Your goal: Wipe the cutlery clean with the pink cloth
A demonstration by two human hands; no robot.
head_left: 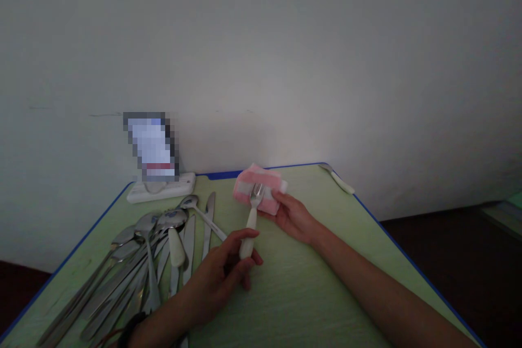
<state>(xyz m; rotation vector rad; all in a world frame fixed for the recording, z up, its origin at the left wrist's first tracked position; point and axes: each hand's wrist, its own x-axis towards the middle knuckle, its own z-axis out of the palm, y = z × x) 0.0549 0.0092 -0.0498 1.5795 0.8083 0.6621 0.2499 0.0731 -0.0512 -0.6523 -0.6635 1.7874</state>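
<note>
In our left hand (212, 283) we hold a fork (252, 220) near the end of its pale handle, thumb and fingers closed lightly round it, tines pointing away from us. Our right hand (296, 221) pinches a pink-and-white cloth (267, 176) between thumb and fingers. The fork's head lies over the cloth; we cannot tell how firmly they touch.

The fork is above the middle of the green table (314, 299), between the cutlery (150, 283) heaped on our left and one pale-handled utensil (342, 184) lying by the far right corner. As far as we can judge progress, we have one piece in hand and one lying apart, while many spoons and knives lie in or beside the heap. Nothing shows which of these we have already handled, so we cannot say how much is done. A blurred screen (153, 147) stands behind the heap.
</note>
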